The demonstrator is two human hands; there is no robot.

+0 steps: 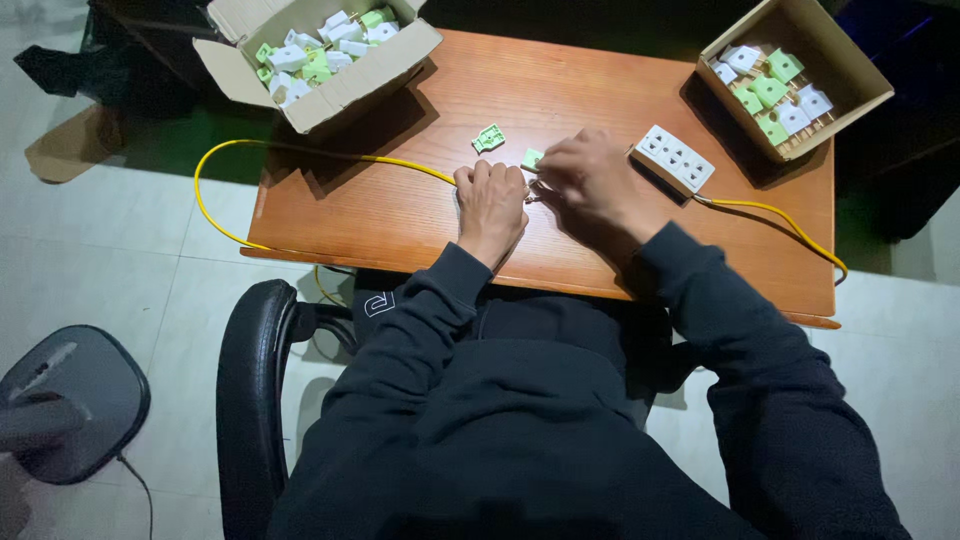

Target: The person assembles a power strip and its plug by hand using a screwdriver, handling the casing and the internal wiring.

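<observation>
My left hand (490, 205) is closed on the end of a yellow cable (300, 150) at the middle of a wooden table (400, 215). My right hand (590, 180) is closed right beside it, fingers meeting the left hand's over a small part that is mostly hidden. A green plug piece (531, 157) peeks out at the right hand's fingertips. A second green plug half (489, 138) lies loose just beyond the hands. A white socket strip (675, 158) lies to the right, with another stretch of yellow cable (790, 228) running from it.
An open cardboard box (320, 55) of green and white plug parts sits at the table's far left corner. Another box (795, 75) of them sits at the far right. A black chair arm (255, 380) is at my left, a grey fan base (70, 400) on the tiled floor.
</observation>
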